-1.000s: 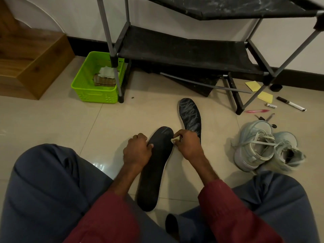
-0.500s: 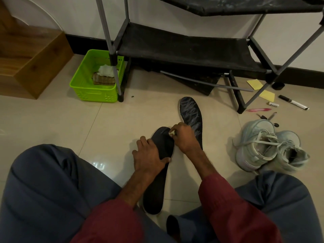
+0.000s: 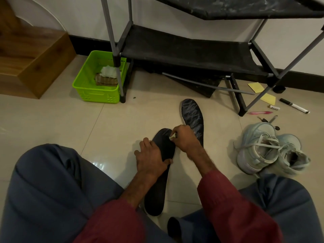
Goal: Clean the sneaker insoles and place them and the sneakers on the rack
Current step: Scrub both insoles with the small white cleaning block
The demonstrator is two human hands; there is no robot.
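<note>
On the floor, the left hand [image 3: 150, 157] grips the near insole [image 3: 160, 172], steadying it so the right hand [image 3: 185, 139], pinching a wipe [image 3: 172, 136], can scrub its toe.

Wipe [image 3: 172, 136] in right hand [image 3: 184, 139], on insole [image 3: 157, 190]

Tiled floor [image 3: 52, 120], on which a near insole [image 3: 157, 195], a far insole [image 3: 192, 113], sneakers [image 3: 263, 148], a green basket [image 3: 98, 96] and the rack [image 3: 184, 50] are set.
</note>
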